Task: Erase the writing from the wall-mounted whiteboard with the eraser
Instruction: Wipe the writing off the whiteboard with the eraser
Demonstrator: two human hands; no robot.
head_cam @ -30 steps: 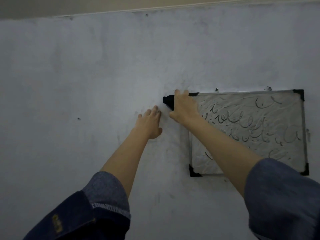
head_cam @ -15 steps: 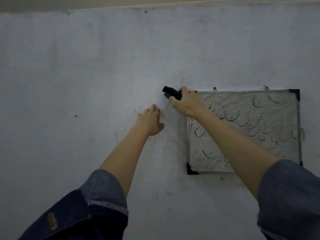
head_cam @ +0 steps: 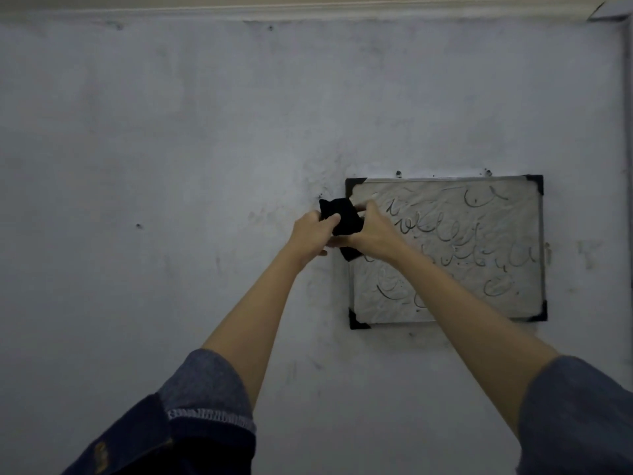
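Observation:
A small whiteboard [head_cam: 479, 217] with black corner caps hangs on the wall at centre right. Dark cursive writing [head_cam: 455, 234] covers most of its smeared surface. A black cloth-like eraser [head_cam: 344, 217] sits at the board's left edge, near the upper left corner. My left hand [head_cam: 310, 238] grips it from the left and my right hand [head_cam: 371, 231] holds it from the right, in front of the board. Part of the eraser is hidden behind my fingers.
The grey-white wall [head_cam: 171, 166] is scuffed, with small dark marks [head_cam: 138, 226] and nail spots above the board [head_cam: 398, 173]. A ceiling moulding [head_cam: 308, 8] runs along the top. A vertical edge [head_cam: 627, 132] stands at the far right.
My left hand has left the wall and moved right to join my right hand on the eraser. The eraser came down from above the board's upper left corner to its left edge.

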